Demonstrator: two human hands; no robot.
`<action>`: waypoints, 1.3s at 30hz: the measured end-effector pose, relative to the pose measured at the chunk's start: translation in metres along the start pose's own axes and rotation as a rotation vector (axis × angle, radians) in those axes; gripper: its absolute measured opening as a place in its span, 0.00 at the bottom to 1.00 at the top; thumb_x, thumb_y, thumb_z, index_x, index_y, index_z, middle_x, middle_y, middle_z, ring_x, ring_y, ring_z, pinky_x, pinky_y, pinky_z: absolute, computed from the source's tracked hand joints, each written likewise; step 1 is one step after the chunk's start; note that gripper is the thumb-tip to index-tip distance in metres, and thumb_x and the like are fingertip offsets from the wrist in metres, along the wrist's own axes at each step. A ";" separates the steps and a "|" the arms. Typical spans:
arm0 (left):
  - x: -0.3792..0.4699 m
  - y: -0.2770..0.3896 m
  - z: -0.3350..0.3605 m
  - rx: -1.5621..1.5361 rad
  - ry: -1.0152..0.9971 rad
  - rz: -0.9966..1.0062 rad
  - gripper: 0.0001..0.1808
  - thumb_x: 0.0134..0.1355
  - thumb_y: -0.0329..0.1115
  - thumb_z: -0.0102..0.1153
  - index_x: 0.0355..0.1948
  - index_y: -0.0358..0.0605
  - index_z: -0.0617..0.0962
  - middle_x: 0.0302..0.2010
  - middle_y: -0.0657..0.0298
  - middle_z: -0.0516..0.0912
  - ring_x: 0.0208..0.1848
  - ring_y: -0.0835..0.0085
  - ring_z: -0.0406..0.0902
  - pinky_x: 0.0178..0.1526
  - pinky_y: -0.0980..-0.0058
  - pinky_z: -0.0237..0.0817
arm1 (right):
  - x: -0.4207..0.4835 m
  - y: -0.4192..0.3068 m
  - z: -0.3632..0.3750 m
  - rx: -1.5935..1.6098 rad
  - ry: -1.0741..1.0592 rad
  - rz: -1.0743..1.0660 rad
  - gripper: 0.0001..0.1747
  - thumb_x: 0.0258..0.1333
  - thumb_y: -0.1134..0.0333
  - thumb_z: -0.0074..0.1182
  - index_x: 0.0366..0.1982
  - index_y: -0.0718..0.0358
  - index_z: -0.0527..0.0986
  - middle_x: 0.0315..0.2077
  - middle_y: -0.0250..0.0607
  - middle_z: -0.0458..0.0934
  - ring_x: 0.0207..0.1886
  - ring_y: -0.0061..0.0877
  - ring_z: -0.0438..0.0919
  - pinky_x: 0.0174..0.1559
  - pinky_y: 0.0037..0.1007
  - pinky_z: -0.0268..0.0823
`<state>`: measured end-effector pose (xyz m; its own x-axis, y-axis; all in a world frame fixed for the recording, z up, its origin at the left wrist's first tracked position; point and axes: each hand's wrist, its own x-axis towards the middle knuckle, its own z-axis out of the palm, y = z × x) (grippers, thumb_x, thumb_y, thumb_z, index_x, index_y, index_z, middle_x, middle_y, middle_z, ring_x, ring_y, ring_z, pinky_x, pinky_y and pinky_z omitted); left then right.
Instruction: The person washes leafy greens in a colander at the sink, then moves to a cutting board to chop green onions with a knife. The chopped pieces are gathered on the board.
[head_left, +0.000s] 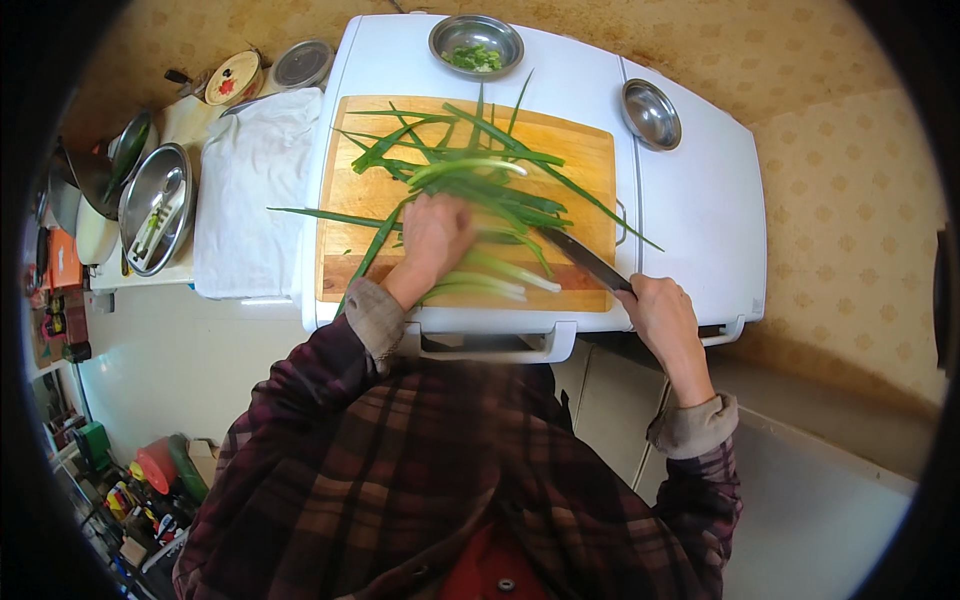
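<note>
Many green onions (517, 196) lie in a loose heap across a wooden cutting board (352, 259), some leaves reaching past its edges. My left hand (439, 229) is curled over the near side of the heap and grips some stalks. Motion blurs its fingers and the stalks around it, whose white ends point right. In my right hand (664, 311) is a kitchen knife (589, 262), held by the handle. Its dark blade points up and left over the board's right part, with the tip beside the green leaves.
A steel bowl (476, 45) with chopped greens stands behind the board on the white appliance top (697, 217). Another steel bowl (651, 114) sits at the back right. Left are a white cloth (259, 195) and a steel basin (156, 210) holding utensils. A white handle (491, 352) juts out in front.
</note>
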<state>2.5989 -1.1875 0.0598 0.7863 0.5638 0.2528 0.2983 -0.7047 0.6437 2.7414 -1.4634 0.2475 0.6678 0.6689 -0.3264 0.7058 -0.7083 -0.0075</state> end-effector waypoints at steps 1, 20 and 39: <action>0.000 0.000 0.000 -0.007 0.000 0.002 0.04 0.50 0.31 0.70 0.24 0.46 0.84 0.31 0.57 0.87 0.38 0.53 0.80 0.45 0.55 0.70 | -0.003 0.000 -0.002 0.027 0.008 0.021 0.13 0.65 0.63 0.66 0.33 0.68 0.84 0.30 0.62 0.85 0.35 0.59 0.85 0.42 0.54 0.78; -0.002 -0.002 0.003 0.011 -0.006 -0.030 0.03 0.51 0.31 0.70 0.25 0.46 0.85 0.33 0.57 0.87 0.41 0.52 0.81 0.47 0.53 0.69 | -0.007 0.024 0.030 -0.041 0.022 -0.065 0.15 0.63 0.61 0.69 0.30 0.67 0.81 0.27 0.59 0.84 0.34 0.58 0.84 0.39 0.54 0.77; 0.024 0.000 -0.024 0.174 -0.173 0.539 0.11 0.55 0.26 0.63 0.41 0.41 0.87 0.40 0.60 0.85 0.46 0.58 0.79 0.52 0.61 0.68 | -0.044 0.042 0.102 0.701 0.236 0.236 0.20 0.65 0.64 0.72 0.23 0.68 0.77 0.15 0.31 0.74 0.20 0.17 0.70 0.24 0.28 0.62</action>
<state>2.6046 -1.1636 0.0827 0.9239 0.0391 0.3806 -0.0943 -0.9408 0.3255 2.7175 -1.5463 0.1649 0.8701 0.4570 -0.1848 0.2765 -0.7627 -0.5846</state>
